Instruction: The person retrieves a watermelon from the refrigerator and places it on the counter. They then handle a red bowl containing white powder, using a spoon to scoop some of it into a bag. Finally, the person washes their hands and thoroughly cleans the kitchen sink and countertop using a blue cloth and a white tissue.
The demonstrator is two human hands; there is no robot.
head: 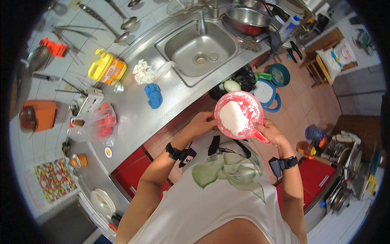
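A red plastic scoop (225, 132) with a handle is held in front of my body, over the floor beside the counter. White powder (234, 118) lies heaped in it, and more clings to its inner wall. My left hand (202, 123) pinches the rim on the left side. The right hand (274, 132) grips it at the lower right, where the handle joins the bowl; the thumb lies near the rim. Both wrists wear black strapped devices.
A steel counter (131, 122) with a sink (201, 50) runs ahead and left. On it are a blue cloth (153, 96), white cloth (146, 71), yellow detergent jug (106, 67) and plastic bag (103, 122). A teal bucket (278, 74) and blue-rimmed container (265, 91) stand on the floor.
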